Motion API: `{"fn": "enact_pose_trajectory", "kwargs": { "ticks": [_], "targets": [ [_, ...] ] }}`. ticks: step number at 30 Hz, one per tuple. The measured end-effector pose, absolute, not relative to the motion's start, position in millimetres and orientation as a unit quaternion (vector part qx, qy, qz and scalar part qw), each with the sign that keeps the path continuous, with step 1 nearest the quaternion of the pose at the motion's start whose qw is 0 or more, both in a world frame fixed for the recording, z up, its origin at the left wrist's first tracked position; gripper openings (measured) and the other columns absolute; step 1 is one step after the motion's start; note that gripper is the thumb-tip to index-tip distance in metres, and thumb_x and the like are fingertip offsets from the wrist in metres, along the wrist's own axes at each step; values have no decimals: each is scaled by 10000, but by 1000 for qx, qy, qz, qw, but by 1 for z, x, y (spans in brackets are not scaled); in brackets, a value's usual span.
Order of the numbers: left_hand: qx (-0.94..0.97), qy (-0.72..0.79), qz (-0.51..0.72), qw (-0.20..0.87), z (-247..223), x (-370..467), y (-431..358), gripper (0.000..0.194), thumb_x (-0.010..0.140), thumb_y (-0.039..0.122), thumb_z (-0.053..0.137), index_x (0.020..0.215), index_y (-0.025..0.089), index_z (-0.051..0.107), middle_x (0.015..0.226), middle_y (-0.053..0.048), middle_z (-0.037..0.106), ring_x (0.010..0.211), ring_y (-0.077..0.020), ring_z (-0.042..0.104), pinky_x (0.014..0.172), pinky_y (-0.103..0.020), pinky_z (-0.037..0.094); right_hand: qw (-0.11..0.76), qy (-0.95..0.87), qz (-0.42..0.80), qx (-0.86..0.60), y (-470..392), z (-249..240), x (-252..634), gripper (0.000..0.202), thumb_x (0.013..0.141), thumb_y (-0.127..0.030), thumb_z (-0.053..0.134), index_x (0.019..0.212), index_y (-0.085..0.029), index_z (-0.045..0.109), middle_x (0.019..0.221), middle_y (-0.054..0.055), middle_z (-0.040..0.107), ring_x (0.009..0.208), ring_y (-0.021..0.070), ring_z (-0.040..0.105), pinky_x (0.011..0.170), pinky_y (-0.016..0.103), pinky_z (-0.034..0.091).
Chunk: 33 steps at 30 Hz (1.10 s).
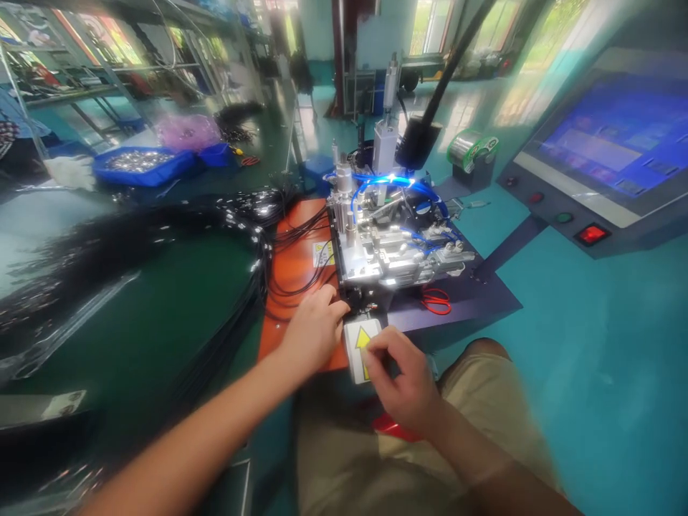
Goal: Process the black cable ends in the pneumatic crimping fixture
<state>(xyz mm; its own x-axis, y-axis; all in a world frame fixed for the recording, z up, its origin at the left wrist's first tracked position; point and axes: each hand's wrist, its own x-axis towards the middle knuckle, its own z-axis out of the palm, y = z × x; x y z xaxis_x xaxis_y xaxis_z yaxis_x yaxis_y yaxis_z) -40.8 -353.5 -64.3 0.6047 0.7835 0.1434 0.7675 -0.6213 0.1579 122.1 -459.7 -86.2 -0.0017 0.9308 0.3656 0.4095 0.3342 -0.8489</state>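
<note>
A metal machine [398, 236] with blue air tubes stands in the middle, an orange plate [301, 251] along its left side. My left hand [316, 326] is at the machine's front left corner, its fingers pressed together beside black cables [293, 290]; what they hold is too small to tell. Over a white block [355, 358] with a yellow arrow is my right hand [403, 373], closed in a pinch, and I cannot make out anything between its fingertips.
Bundles of black cable [215, 215] cover the table at left. Behind them sits a blue tray [142, 166] of small metal parts. Red-handled scissors [436, 301] lie near the machine's front; a solder reel [473, 150] and a screen [613, 136] are at right.
</note>
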Motion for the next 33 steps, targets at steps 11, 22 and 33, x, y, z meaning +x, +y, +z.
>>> {"fn": "enact_pose_trajectory", "kwargs": {
  "ticks": [11,22,33],
  "targets": [
    [889,454,60,9,-65,-35,-366,245,921,176,447,989,176,682,1130,-91,518,858,-188,609,676,-301,483,512,-694,231,-451,-460,-103,129,102,883,-111,589,863,-207,560,778,0,495,686,146,477,622,282,403],
    [888,447,103,-2,-68,-36,-367,211,879,125,491,907,184,691,1005,-66,591,804,-174,622,620,-275,464,492,-721,255,-416,-470,-102,131,221,831,-49,543,990,-201,531,852,28,479,736,169,478,651,309,424],
    [785,540,295,-68,19,-82,-353,257,844,152,445,913,188,690,977,-41,638,778,-149,595,664,-243,438,436,-770,255,-390,-479,-97,126,172,792,-53,512,885,-196,533,824,43,522,783,197,494,696,336,422]
  ]
}}
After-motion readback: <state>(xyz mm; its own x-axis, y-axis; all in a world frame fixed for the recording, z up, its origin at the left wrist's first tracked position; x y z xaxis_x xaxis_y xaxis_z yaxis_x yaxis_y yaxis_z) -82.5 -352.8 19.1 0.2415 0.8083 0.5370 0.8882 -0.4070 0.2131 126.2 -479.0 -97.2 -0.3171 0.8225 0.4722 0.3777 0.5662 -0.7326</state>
